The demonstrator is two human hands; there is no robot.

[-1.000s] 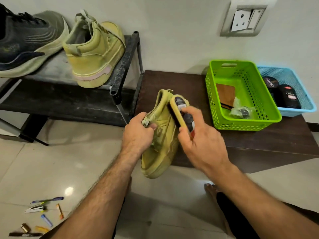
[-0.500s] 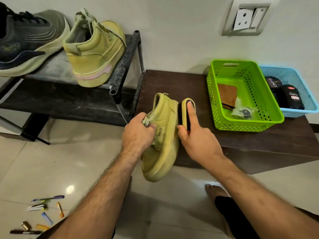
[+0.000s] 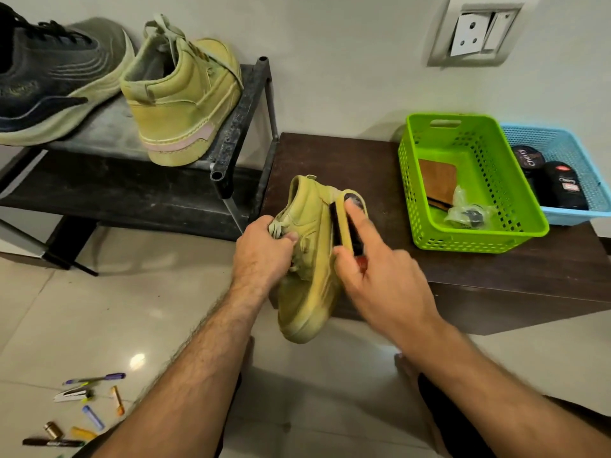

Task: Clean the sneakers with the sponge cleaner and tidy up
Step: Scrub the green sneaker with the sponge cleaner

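**Sneaker held at the bench edge, sponge against its side**

Sneaker, yellow-green, is held in the air just in front of the dark brown bench, toe pointing down toward the tiled floor and heel up. The left hand grips it at the laces, fingers curled round the tongue area. The right hand holds the sponge, a yellow-bodied cleaner with a dark strip, pressed flat against the shoe's right side; the thumb sits on its lower end and the index finger lies stretched along its back, with the other fingers loosely curled. The two hands are close together, one on each side of the shoe.

On the bench behind stands a green basket with a brown wallet-like item and a small clear bag inside. Touching its right side is a blue basket holding a round polish tin and a dark bottle.

To the left, a black rack carries the matching sneaker, heel toward the camera, beside a dark running shoe. Pens and markers lie scattered on the floor at lower left. A wall socket is set above the baskets.
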